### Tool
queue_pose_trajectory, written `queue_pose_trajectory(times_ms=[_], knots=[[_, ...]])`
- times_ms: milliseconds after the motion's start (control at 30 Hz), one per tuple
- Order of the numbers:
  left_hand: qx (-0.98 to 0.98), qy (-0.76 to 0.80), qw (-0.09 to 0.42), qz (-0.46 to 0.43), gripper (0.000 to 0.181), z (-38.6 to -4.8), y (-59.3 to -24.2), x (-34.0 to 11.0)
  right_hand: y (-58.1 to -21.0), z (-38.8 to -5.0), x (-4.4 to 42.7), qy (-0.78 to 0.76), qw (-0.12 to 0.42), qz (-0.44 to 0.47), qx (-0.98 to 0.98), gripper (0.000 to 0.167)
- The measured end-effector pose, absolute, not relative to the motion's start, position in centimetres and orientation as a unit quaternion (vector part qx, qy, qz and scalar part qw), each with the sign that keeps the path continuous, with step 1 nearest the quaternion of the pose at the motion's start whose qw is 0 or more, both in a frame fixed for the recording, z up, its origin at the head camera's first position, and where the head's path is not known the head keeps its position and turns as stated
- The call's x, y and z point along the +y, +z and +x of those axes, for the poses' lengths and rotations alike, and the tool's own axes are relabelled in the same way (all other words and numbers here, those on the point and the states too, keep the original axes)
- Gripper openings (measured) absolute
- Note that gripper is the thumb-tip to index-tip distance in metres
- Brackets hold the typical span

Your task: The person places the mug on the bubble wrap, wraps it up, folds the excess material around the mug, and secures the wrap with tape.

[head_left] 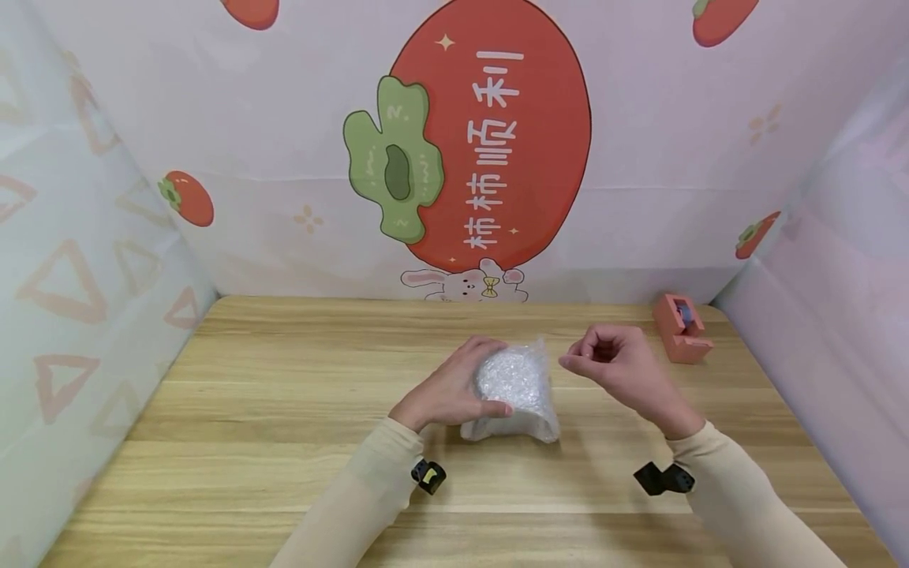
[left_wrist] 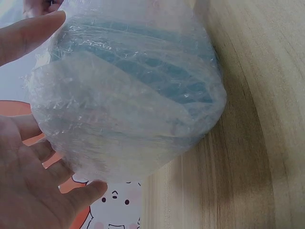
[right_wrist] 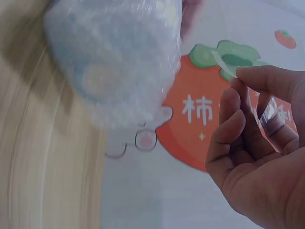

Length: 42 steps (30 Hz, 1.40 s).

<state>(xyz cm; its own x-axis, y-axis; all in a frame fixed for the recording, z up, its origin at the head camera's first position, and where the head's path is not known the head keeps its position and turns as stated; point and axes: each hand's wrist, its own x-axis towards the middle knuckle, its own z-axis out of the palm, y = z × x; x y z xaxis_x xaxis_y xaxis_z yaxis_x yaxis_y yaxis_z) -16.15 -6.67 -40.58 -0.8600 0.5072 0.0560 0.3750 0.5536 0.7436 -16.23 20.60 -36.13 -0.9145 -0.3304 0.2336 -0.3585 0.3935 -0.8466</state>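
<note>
1. Bubble-wrapped bundle (head_left: pixel 514 383) on the middle of the counter (head_left: pixel 284 410), a little nearer the right edge than the left; something blue shows through the wrap in the left wrist view.
2. Of the two hands, the left hand (head_left: pixel 453 388) holds the bundle from its left side, thumb on the side toward the near edge and fingers on the side toward the far edge.
3. The right hand (head_left: pixel 628 372) is apart from the bundle, above the counter between it and the right edge; thumb and forefinger pinch a clear strip of tape (right_wrist: pixel 222 63), with the other fingers curled.
4. A pink tape dispenser (head_left: pixel 683 347) sits near the far right corner of the counter, a bluish roll in it.
5. Behind the far edge hangs a pale cloth (head_left: pixel 284 134) printed with a big red fruit (head_left: pixel 547 158) and a white rabbit (head_left: pixel 465 285).
6. Both arms wear cream sleeves (head_left: pixel 348 497), each with a small black device (head_left: pixel 428 476) at the wrist.
</note>
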Motion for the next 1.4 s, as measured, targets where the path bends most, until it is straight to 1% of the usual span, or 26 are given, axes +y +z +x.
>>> queue_pose_trajectory(times_ms=[333,667,867,1133,1400], knots=[[0.876,0.405,0.088,0.246,0.088,-16.2,-40.8,-6.7,-37.1,-16.4,17.2,0.571,-0.037,0.204,-0.794,0.029],[0.878,0.405,0.094,0.239,0.087,-16.2,-40.7,-6.6,-37.9,-16.9,15.4,0.578,-0.048,0.183,-0.794,0.025],[0.876,0.406,0.093,0.242,0.087,-16.2,-40.6,-6.7,-38.4,-17.0,14.8,0.574,-0.045,0.167,-0.801,0.024],[0.875,0.408,0.088,0.246,0.087,-16.2,-40.6,-6.7,-38.1,-16.6,13.9,0.553,-0.03,0.127,-0.823,0.022],[0.876,0.406,0.086,0.247,0.087,-16.2,-40.7,-6.7,-38.0,-16.5,13.3,0.482,0.012,0.103,-0.87,0.024]])
